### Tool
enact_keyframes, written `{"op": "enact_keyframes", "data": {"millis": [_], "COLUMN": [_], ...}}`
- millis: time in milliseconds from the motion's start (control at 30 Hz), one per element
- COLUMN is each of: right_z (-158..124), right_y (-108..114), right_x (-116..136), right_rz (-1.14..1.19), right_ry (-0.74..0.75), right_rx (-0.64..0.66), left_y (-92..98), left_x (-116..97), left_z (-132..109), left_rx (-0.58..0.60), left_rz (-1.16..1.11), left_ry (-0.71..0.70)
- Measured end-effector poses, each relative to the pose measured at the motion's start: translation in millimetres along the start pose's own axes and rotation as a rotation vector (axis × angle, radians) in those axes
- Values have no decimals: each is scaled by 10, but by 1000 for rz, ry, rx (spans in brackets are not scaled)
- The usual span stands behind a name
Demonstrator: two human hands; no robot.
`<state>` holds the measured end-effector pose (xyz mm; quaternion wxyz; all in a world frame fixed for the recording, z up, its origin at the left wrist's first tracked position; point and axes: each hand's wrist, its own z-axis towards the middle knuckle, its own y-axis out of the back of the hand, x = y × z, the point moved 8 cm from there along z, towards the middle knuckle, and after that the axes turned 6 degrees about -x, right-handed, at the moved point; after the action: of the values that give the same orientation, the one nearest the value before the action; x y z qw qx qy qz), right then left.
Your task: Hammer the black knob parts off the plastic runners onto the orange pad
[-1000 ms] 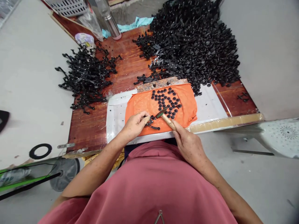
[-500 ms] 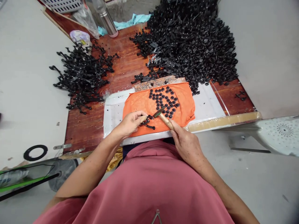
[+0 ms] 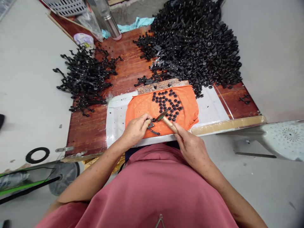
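Note:
Over the left part of an orange cloth [image 3: 136,107], my left hand [image 3: 136,128] pinches a small black jointed plastic piece [image 3: 154,131] between thumb and fingers. One strip of the piece sticks out toward the front edge. My right hand [image 3: 191,142] is wrapped round the wooden handle of a small hammer [image 3: 169,124]. Its dark, narrow head is close beside the pinched piece; whether they touch I cannot tell. Several round black caps [image 3: 163,104] lie on the cloth beyond the hammer head. My left fingers partly hide the held piece.
A large heap of black parts [image 3: 194,44] covers the back right of the wooden table [image 3: 128,47]. A smaller pile [image 3: 85,76] stands at the left. Behind are a metal flask [image 3: 112,28] and a grey basket [image 3: 66,7]. A perforated stool [image 3: 287,139] stands at the right.
My left hand has shifted slightly right and turned a little with the black piece, whose loose strip now lies slightly lower. The hammer stays nearly in place. The whole view has shifted slightly.

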<state>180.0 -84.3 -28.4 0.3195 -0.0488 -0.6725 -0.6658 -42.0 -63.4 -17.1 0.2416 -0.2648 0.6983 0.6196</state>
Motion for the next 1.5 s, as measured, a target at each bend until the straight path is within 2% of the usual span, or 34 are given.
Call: {"op": "enact_keyframes", "data": {"millis": [200, 267, 400, 567, 700, 833, 967, 1100, 1267, 1433, 1500], "right_z": [11, 25, 56, 68, 57, 63, 83, 106, 120, 137, 140], "right_y": [329, 362, 247, 258, 205, 285, 183, 312, 171, 172, 112], "right_x": [165, 224, 286, 257, 241, 227, 225, 235, 223, 224, 208], "right_rz": [52, 33, -115, -72, -83, -13, -162, -31, -140, -82, -121], "right_ry": [99, 123, 154, 128, 159, 139, 157, 141, 128, 119, 105], "right_rx": [-101, -112, -28, -95, -27, -111, -6, -94, 69, 11, 45], "left_y": [4, 9, -6, -17, -30, -44, -51, -34, -32, -34, -26], "left_x": [20, 31, 41, 53, 48, 51, 74, 56, 51, 53, 59], "left_z": [-10, 2, 16, 12, 8, 3, 5, 14, 19, 32, 40], "left_rx": [-25, -14, 33, 30, 42, 66, 85, 71, 72, 53, 47], "left_rz": [36, 43, 34, 36, 60, 39, 88, 29, 93, 99, 90], "left_ry": [50, 46, 22, 15, 32, 47, 35, 21, 26, 24, 34]}}
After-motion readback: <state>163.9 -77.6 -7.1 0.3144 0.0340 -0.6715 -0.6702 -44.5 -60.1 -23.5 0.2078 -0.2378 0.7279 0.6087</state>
